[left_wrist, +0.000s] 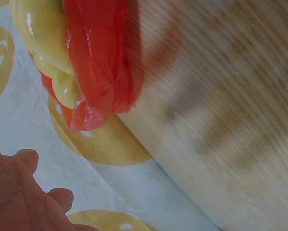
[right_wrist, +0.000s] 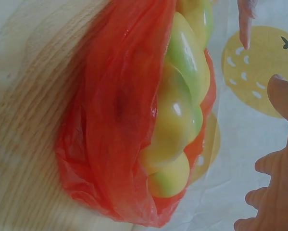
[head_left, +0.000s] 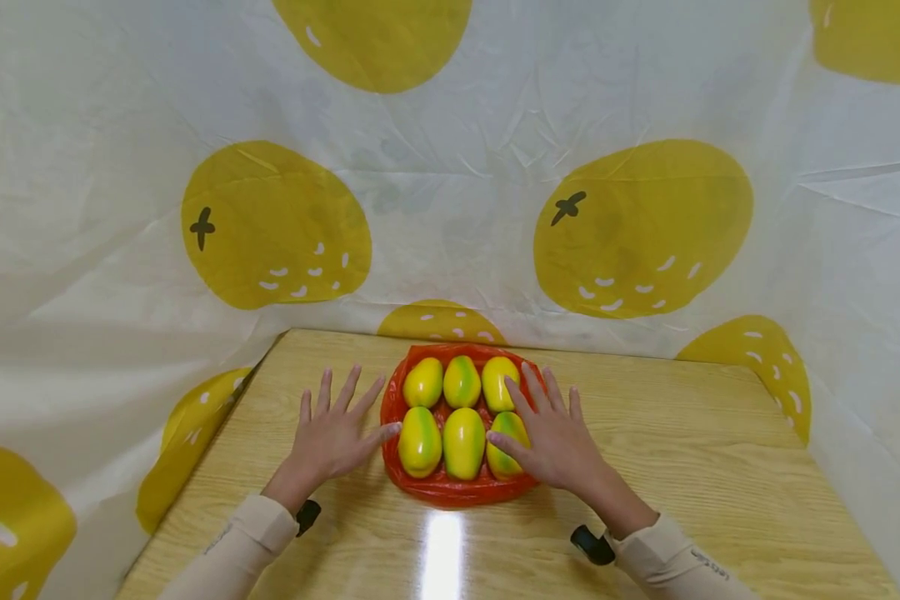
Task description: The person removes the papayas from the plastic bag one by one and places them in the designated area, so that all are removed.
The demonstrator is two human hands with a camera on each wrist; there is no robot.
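Several yellow-green mangoes [head_left: 463, 443] lie in two rows inside an opened red plastic bag [head_left: 450, 497] on the table. My left hand [head_left: 332, 440] is spread flat to the left of the bag, its thumb tip at the bag's left edge. Over the bag's right side hovers my right hand [head_left: 562, 442], fingers apart, partly covering the right-hand mangoes. Neither hand holds anything. In the right wrist view, the bag [right_wrist: 115, 110] rises as a crumpled wall beside the mangoes [right_wrist: 172, 110]. The left wrist view shows the bag's side [left_wrist: 98, 57] close by.
A light wood-grain table [head_left: 705, 467] extends to both sides of the bag. Behind and around it hangs a white cloth [head_left: 450, 225] printed with large yellow fruit. Each wrist wears a small black device, such as the one at the right wrist [head_left: 592, 546].
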